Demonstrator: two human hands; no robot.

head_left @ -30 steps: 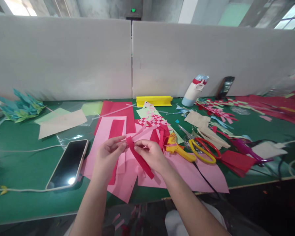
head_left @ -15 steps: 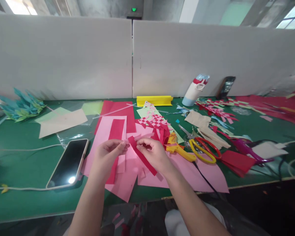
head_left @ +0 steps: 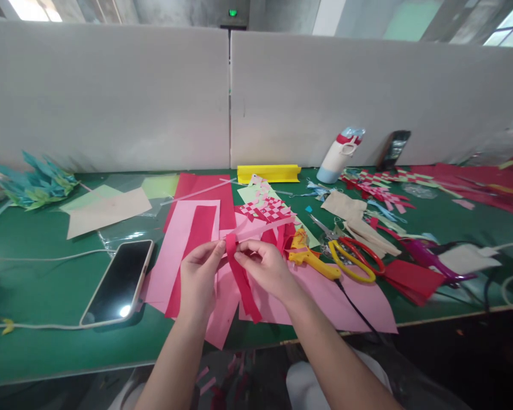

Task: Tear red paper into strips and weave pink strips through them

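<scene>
A red paper strip (head_left: 240,282) hangs slanting down between my two hands, its lower end over pink paper. Crossing its upper end, a pale pink paper strip (head_left: 267,229) sticks out to the upper right. My left hand (head_left: 200,274) is closed in a pinch at the crossing, on the pink strip's left end; its exact hold is partly hidden. My right hand (head_left: 265,266) pinches the red strip near the top, thumb and fingertips together. Beneath both hands lie pink sheets (head_left: 171,256) and a red paper piece (head_left: 202,230). Just beyond is a woven red-and-pink checkered paper piece (head_left: 273,209).
A yellow glue gun (head_left: 314,262) and scissors (head_left: 353,267) lie to the right. A phone (head_left: 118,285) with a cable rests at left. A bottle (head_left: 340,156), a folded yellow piece (head_left: 268,173) and a grey partition (head_left: 154,97) stand behind.
My left hand has moved right, up against the red strip. The red strip hangs more steeply now, and the pink strip's free end reaches farther right. My right hand has barely moved.
</scene>
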